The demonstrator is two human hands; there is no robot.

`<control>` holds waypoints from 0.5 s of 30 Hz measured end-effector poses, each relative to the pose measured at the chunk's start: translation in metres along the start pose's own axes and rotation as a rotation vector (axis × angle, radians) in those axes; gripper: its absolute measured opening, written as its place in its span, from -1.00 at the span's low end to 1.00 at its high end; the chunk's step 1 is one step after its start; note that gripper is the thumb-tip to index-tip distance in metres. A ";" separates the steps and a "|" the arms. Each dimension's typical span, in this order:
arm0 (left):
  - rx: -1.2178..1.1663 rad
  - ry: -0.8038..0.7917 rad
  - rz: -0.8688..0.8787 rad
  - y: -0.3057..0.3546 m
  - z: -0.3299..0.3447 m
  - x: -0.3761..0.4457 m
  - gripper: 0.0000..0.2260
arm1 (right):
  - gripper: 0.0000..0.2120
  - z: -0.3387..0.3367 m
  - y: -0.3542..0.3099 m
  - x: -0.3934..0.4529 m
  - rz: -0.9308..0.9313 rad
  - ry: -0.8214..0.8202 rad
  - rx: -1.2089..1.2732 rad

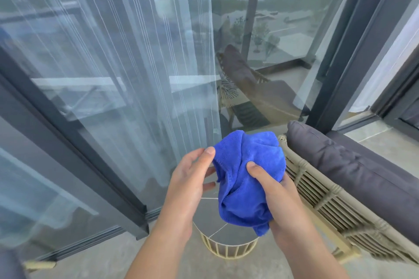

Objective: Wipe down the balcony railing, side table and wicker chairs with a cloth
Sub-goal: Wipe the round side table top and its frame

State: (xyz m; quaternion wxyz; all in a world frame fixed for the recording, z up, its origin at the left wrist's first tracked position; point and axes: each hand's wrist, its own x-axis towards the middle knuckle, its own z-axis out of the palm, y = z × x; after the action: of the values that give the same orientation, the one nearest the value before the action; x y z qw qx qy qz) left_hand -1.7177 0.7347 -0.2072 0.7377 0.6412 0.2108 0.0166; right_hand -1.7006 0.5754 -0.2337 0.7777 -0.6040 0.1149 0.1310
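While both forearms reach forward above the round side table (226, 231), the wicker chair (322, 197) stands just right. Bunched blue cloth (247, 179) sits between hands: right hand (278, 197) fingers clamped around it, left hand (192, 179) pinching its edge.

Both bare forearms reach forward and converge. The right hand (275, 190) grips the bunched blue cloth (247, 176) from its right side, thumb pressed across the front. The left hand (192, 176) pinches the cloth's left edge under its thumb, other fingers loosely spread.
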 end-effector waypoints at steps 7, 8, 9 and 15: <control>0.029 -0.048 0.022 -0.004 -0.023 0.009 -0.69 | -0.65 0.011 0.007 -0.009 0.022 0.104 0.011; 0.035 -0.056 0.026 -0.005 -0.029 0.012 -0.69 | -0.61 0.017 0.008 -0.009 0.011 0.118 0.012; 0.043 -0.068 0.031 -0.006 -0.038 0.017 -0.67 | -0.62 0.026 0.010 -0.008 0.001 0.138 0.012; 0.113 -0.154 0.019 0.000 -0.087 0.056 -0.65 | -0.75 0.081 0.029 0.001 -0.035 0.256 0.015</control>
State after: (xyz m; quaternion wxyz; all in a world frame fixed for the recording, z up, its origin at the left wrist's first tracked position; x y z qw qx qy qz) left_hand -1.6957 0.8326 -0.2311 0.7142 0.6831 0.1481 -0.0376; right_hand -1.7079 0.6608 -0.2407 0.7633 -0.6119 0.2036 0.0384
